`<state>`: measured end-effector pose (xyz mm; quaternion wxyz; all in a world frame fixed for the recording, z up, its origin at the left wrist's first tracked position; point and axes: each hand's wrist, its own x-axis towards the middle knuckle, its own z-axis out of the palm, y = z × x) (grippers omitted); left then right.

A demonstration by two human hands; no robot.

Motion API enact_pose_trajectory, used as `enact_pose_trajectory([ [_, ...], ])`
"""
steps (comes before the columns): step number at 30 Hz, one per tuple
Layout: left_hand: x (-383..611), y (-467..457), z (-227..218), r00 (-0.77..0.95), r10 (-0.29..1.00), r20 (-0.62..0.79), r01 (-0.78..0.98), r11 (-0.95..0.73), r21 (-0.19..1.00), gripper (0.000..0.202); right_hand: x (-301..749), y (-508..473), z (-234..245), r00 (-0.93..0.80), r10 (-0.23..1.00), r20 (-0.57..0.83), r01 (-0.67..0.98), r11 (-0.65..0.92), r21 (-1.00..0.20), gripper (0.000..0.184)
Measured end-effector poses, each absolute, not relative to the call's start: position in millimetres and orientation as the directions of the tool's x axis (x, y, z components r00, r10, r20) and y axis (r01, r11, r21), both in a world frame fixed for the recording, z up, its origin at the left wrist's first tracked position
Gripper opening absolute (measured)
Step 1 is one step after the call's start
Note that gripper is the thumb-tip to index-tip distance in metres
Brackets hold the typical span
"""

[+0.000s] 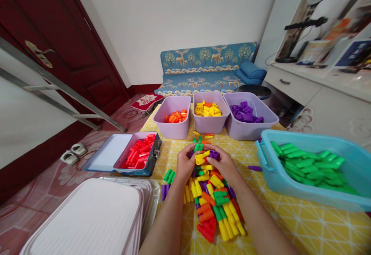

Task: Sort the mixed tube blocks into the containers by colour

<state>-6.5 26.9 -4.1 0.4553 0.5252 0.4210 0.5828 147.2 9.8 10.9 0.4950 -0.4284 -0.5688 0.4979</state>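
My left hand (184, 163) and my right hand (224, 165) come together at the far end of a heap of tube-shaped plastic building pieces. The left fingers curl round green pieces (198, 146), its thumb against a yellow piece (202, 157). That yellow piece lies between both hands. A purple piece (214, 154) is gripped by my right hand, whose thumb reaches toward the yellow one. Palms and some fingertips are hidden. Below the hands spreads the mixed heap, with orange pieces (205, 211), red pieces (206, 231) and yellow pieces (231, 213).
Three lilac bins hold orange (172, 130), yellow (210, 125) and purple (246, 131) pieces. A blue tub (307, 195) of green pieces stands right. Left are an open tin (155, 158) of red pieces and stacked white lids (87, 216). The tablecloth (278, 224) is yellow.
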Motion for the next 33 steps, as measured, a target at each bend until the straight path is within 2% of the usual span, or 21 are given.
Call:
enact_pose_trajectory([
  [4, -10, 27, -4, -0.078, 0.980, 0.181, -0.010, -0.183, 0.983, 0.036, 151, 12, 10, -0.128, 0.979, 0.160, 0.137, 0.177, -0.975, 0.034],
  [7, -13, 27, -4, -0.043, 0.983, 0.181, 0.044, -0.179, 0.983, 0.039, 156, 16, 2, -0.135, 0.975, 0.174, 0.220, 0.201, -0.954, 0.031],
  [12, -16, 21, 4, 0.068, 0.989, 0.131, 0.046, -0.135, 0.990, 0.055, 159, 17, -4, -0.147, 0.966, 0.213, 0.341, 0.252, -0.906, 0.034],
  [18, -17, 17, 10, 0.122, 0.982, 0.143, 0.028, -0.148, 0.989, 0.054, 145, 10, 5, -0.120, 0.969, 0.215, 0.394, 0.245, -0.886, 0.047],
  [22, -23, 19, 12, 0.268, 0.953, 0.141, 0.012, -0.149, 0.989, 0.040, 150, 12, 2, -0.101, 0.976, 0.191, 0.416, 0.216, -0.883, 0.051],
  [25, -28, 19, 15, 0.376, 0.921, 0.101, 0.062, -0.134, 0.989, 0.056, 167, 16, -2, -0.153, 0.973, 0.171, 0.441, 0.222, -0.869, 0.047],
  [29, -30, 21, 7, 0.362, 0.927, 0.101, 0.119, -0.153, 0.981, 0.057, 185, 18, -1, -0.232, 0.965, 0.126, 0.564, 0.239, -0.790, 0.046],
  [33, -27, 27, -10, 0.243, 0.952, 0.186, 0.164, -0.230, 0.959, 0.044, 184, 18, -1, -0.167, 0.982, 0.093, 0.661, 0.181, -0.728, 0.036],
])
